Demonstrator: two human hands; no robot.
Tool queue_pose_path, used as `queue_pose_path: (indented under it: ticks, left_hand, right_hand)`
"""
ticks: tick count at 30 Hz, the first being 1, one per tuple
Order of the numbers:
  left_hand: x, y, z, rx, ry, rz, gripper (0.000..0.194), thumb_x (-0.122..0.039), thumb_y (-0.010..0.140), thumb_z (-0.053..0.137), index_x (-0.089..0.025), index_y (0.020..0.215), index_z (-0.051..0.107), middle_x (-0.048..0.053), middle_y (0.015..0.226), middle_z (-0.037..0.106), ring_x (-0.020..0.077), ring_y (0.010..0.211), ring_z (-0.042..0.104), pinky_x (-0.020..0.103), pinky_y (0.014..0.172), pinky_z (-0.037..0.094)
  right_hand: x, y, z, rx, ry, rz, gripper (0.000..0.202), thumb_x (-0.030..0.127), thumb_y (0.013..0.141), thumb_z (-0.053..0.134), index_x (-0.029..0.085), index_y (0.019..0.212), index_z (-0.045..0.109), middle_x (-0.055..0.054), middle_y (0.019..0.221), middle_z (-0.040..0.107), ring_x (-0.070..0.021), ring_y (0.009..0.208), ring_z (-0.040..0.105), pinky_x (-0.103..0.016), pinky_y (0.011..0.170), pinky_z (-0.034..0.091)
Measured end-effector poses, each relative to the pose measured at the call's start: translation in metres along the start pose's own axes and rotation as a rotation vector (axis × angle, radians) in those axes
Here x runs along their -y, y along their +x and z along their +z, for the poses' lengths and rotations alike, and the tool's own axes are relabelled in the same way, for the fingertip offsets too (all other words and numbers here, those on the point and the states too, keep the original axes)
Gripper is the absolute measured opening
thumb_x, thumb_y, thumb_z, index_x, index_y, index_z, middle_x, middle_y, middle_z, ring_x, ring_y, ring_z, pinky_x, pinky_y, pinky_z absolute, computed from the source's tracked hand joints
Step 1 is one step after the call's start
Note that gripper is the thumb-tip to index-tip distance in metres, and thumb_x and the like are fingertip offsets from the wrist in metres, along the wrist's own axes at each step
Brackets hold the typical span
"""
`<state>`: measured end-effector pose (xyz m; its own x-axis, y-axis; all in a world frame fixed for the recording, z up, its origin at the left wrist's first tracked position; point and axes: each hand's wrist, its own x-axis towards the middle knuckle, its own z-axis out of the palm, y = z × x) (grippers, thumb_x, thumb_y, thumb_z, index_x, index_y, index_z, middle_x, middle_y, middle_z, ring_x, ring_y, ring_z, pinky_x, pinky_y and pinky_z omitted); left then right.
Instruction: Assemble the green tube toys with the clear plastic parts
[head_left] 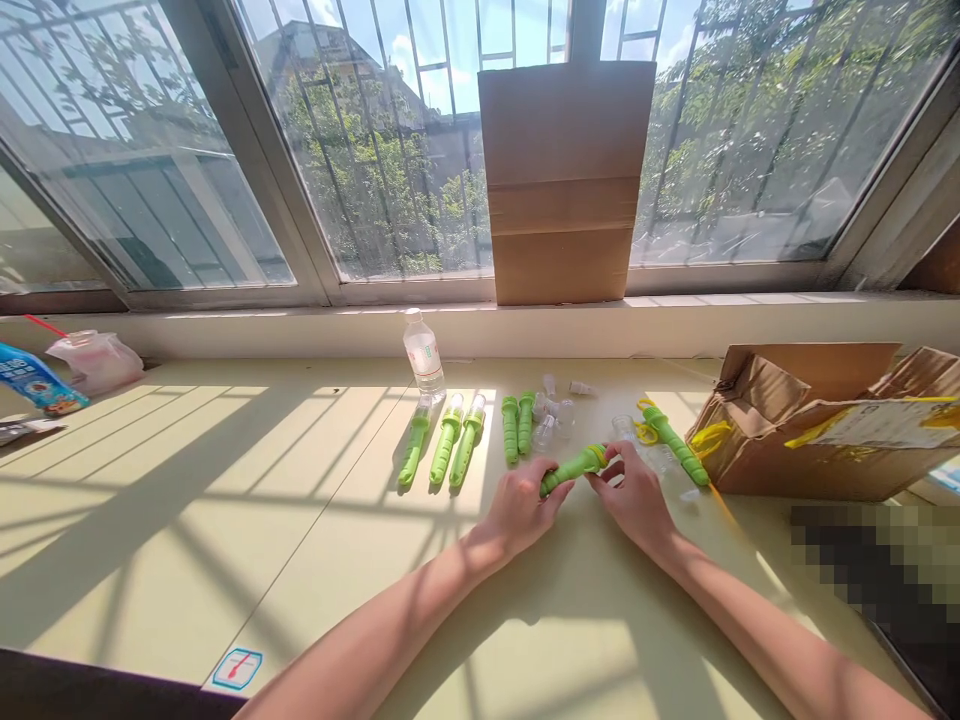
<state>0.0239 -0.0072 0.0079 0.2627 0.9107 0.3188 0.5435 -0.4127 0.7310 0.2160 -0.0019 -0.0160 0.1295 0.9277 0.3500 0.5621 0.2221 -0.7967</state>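
Note:
My left hand is closed around the lower part of a green ribbed plastic handle, held tilted just above the table. At its upper end, which has a yellowish-green collar, the fingers of my right hand pinch the rim. Beyond my left hand lie two green handles without clear tops. Farther left are three green handles with clear tops. Clear plastic pieces are scattered behind my hands. Another green handle with a yellow strap lies right of my right hand.
A water bottle stands near the window sill. An opened cardboard box is at the right, with a cardboard sheet against the window. A blue packet and a pinkish bag sit far left. A sticker marks the table's front edge.

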Motion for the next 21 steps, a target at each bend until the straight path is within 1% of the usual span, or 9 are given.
queue_pose_path:
  ticks: [3,7,10,13,16,21]
  left_hand:
    - [0.0,0.0,-0.001,0.041,0.072,0.016,0.033,-0.047,0.092,0.054,-0.02,0.107,0.064,0.005,0.082,0.071,0.0184,0.069,0.065,0.029,0.066,0.048]
    - [0.0,0.001,-0.002,0.044,0.127,0.052,0.035,-0.046,0.093,0.052,-0.019,0.112,0.063,0.006,0.086,0.072,0.0193,0.073,0.065,0.028,0.066,0.048]
    - [-0.002,0.002,-0.004,0.047,0.113,0.042,0.032,-0.045,0.093,0.053,-0.019,0.108,0.064,0.005,0.083,0.071,0.0183,0.069,0.064,0.027,0.064,0.047]
    - [-0.004,0.004,-0.005,0.056,0.061,-0.001,0.031,-0.047,0.091,0.055,-0.019,0.103,0.064,0.003,0.076,0.068,0.0159,0.061,0.061,0.026,0.058,0.044]
    - [-0.007,0.005,-0.007,0.083,-0.043,-0.067,0.033,-0.05,0.089,0.056,-0.019,0.097,0.063,0.001,0.071,0.066,0.0138,0.053,0.057,0.025,0.052,0.042]
    - [-0.012,0.005,-0.008,0.133,-0.235,-0.218,0.036,-0.055,0.085,0.06,-0.019,0.087,0.058,0.0,0.079,0.065,0.0109,0.049,0.059,0.024,0.047,0.041]
  right_hand:
    - [0.0,0.0,0.0,-0.005,-0.007,0.001,0.022,0.038,0.078,0.062,0.027,0.089,0.046,-0.001,0.084,0.067,-0.021,0.066,0.066,-0.034,0.058,0.049]
    - [-0.001,0.001,0.0,-0.027,-0.021,-0.02,0.023,0.038,0.078,0.062,0.025,0.09,0.047,-0.002,0.085,0.069,-0.02,0.065,0.066,-0.032,0.057,0.049]
    - [-0.002,0.001,0.0,-0.031,-0.017,-0.026,0.023,0.038,0.078,0.062,0.024,0.09,0.048,-0.003,0.087,0.069,-0.0194,0.065,0.066,-0.031,0.056,0.048]
    - [0.0,0.001,0.0,-0.033,-0.004,-0.034,0.023,0.038,0.078,0.062,0.024,0.09,0.048,-0.004,0.089,0.069,-0.0194,0.065,0.066,-0.031,0.055,0.049]
    - [0.001,0.0,-0.001,-0.034,0.005,-0.04,0.022,0.039,0.079,0.062,0.024,0.089,0.049,-0.004,0.086,0.069,-0.0198,0.064,0.066,-0.032,0.056,0.05]
    - [0.001,0.0,-0.002,-0.007,-0.023,-0.018,0.02,0.038,0.078,0.062,0.025,0.087,0.05,0.0,0.071,0.067,-0.0211,0.064,0.067,-0.032,0.058,0.049]
